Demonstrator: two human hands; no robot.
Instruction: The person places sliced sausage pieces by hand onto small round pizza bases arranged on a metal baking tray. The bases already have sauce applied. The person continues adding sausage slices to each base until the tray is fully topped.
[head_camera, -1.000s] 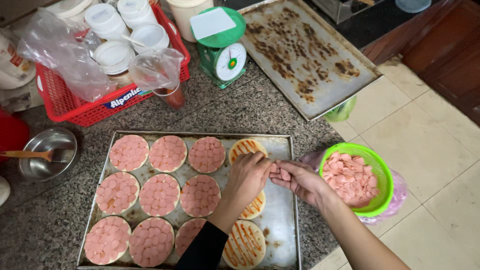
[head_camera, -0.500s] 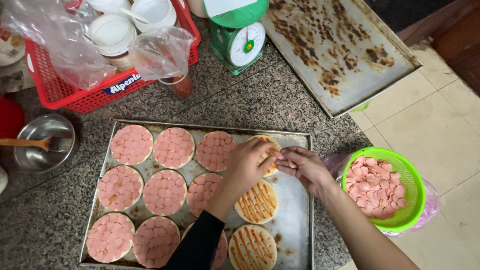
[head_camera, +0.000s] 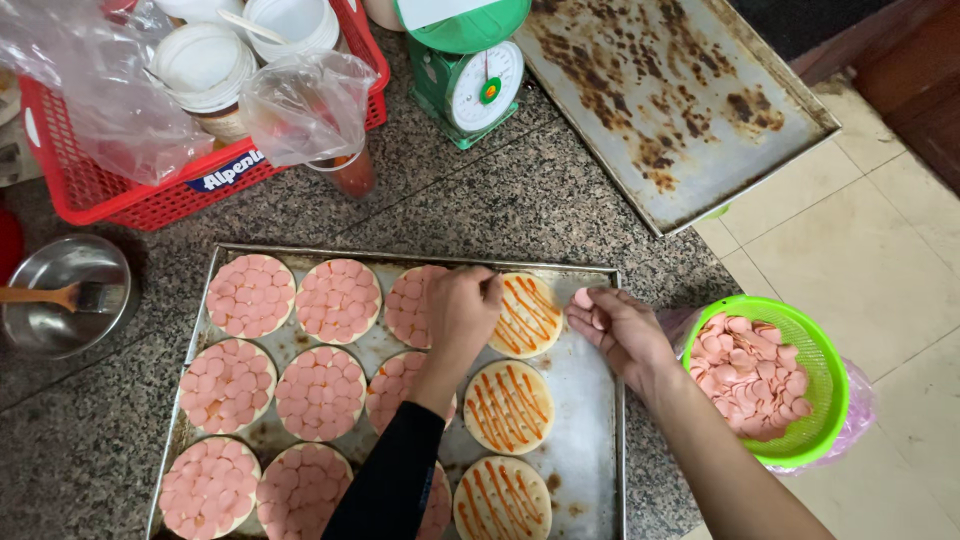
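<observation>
A metal baking tray (head_camera: 590, 430) on the granite counter holds several round bases. Most are covered with pink sausage slices (head_camera: 250, 295); three on the right carry only orange sauce stripes (head_camera: 508, 405). My left hand (head_camera: 462, 312), in a black sleeve, rests with curled fingers on the left edge of the top sauced base (head_camera: 535, 318); what its fingertips hold is hidden. My right hand (head_camera: 618, 330) hovers just right of that base and pinches a sausage slice (head_camera: 583, 298). A green colander (head_camera: 838, 385) of slices sits beside it.
Behind the tray stand a red basket (head_camera: 150, 195) of lidded tubs and plastic bags, a green kitchen scale (head_camera: 470, 75) and a stained empty tray (head_camera: 680, 110). A steel bowl (head_camera: 50, 320) with a brush is at the left. Tiled floor lies at the right.
My hands, close together over the top sauced base before, have drawn slightly apart. The left has settled on the base's left edge. The view has shifted closer.
</observation>
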